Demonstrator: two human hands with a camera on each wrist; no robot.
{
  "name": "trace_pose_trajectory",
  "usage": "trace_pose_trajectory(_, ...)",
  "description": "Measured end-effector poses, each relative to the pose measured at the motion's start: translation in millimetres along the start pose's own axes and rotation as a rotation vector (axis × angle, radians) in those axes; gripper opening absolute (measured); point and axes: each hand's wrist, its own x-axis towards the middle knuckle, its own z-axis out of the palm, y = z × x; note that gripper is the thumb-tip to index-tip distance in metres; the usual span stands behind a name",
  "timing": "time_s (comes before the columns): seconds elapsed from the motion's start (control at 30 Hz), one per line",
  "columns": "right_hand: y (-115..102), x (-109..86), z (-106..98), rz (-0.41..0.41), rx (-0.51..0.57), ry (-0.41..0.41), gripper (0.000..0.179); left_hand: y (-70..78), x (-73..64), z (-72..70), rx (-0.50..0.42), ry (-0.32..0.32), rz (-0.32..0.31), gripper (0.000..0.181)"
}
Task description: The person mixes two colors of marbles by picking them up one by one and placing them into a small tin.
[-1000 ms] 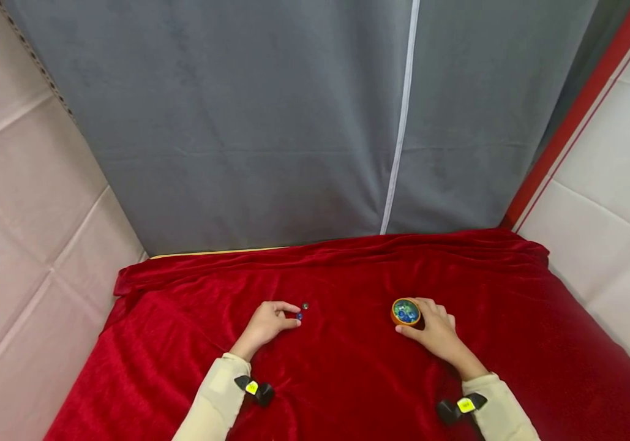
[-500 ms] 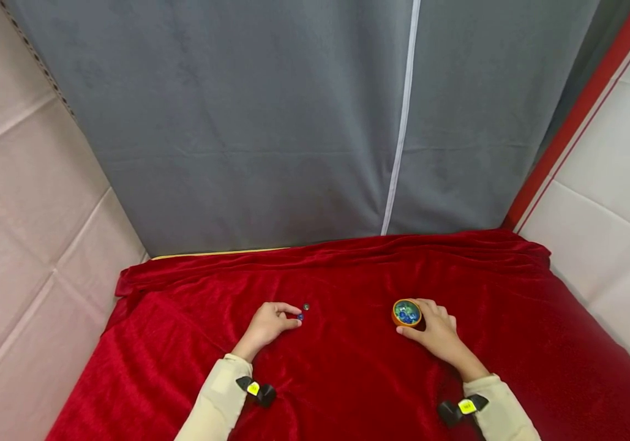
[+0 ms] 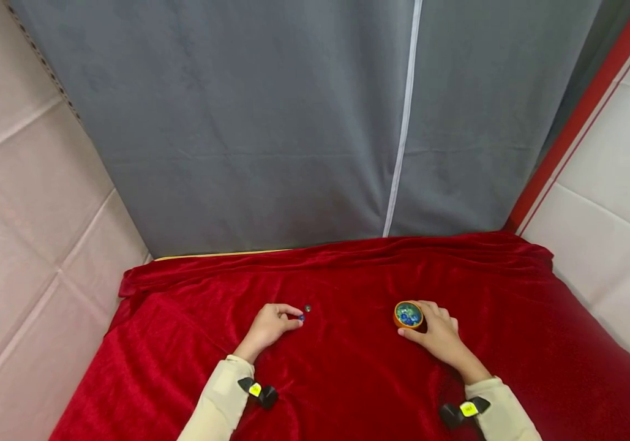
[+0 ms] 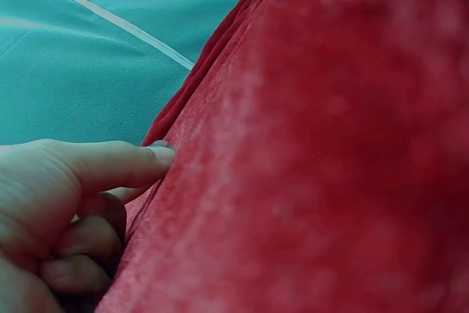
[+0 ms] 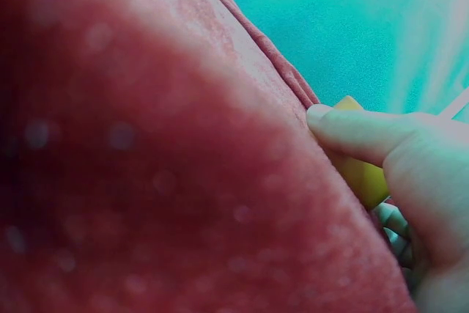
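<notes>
Honestly not much has changed since a second ago. Starting on the left: the left hand (image 3: 267,326) rests on the red velvet cloth (image 3: 348,380), fingers curled, with thumb and forefinger pinching a small blue marble (image 3: 301,318) right at the fingertips, same as before. A second, darker marble (image 3: 307,308) sits on the cloth just beyond those fingertips, a bit further from the person, not touching the hand as far as I can tell. In the left wrist view you only see curled fingers (image 4: 110,166) pressed against the cloth; the marble itself is hidden there.

Over to the right: the right hand (image 3: 440,334) is wrapped around a small orange bowl (image 3: 408,314) full of blue and green marbles, thumb on the near side, fingers round the far side. The bowl stands upright at that hand's fingertips, well apart from the left hand. Same grip as earlier; everything just sits slightly lower in the head view, which looks like camera shift.
</notes>
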Motion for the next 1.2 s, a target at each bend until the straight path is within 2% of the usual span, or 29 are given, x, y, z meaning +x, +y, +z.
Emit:
trace_pose_trajectory(0.17, 0, 0.4, 1, -0.001, 0.007, 0.0, 0.066, -1.1, -0.9, -0.5, -0.007, -0.005, 0.039, 0.019)
trace_pose_trajectory(0.33, 2, -0.6, 0, -0.005, 0.001, 0.002, 0.066, 1.8, -1.8, 1.0, -0.074, -0.015, 0.06, 0.02)
trace_pose_trajectory(0.5, 3, -0.1, -1, -0.008, -0.003, 0.009, 0.065, 13.5, -3.3, 1.2, -0.132, -0.044, 0.071, 0.022)
trace_pose_trajectory(0.73, -1, -0.6, -1, -0.007, 0.018, -0.006, 0.066, 34.3, -5.8, 4.2, -0.136, -0.111, 0.112, 0.021)
trace_pose_trajectory(0.93, -1, -1.7, 0, 0.005, 0.021, -0.007, 0.066, 57.7, -0.7, 17.3, -0.136, -0.161, 0.179, 0.02)
trace_pose_trajectory(1.2, 0, -0.1, 0, -0.003, 0.013, 0.0, 0.066, 84.6, 6.7, 45.2, -0.138, -0.212, 0.229, 0.017)
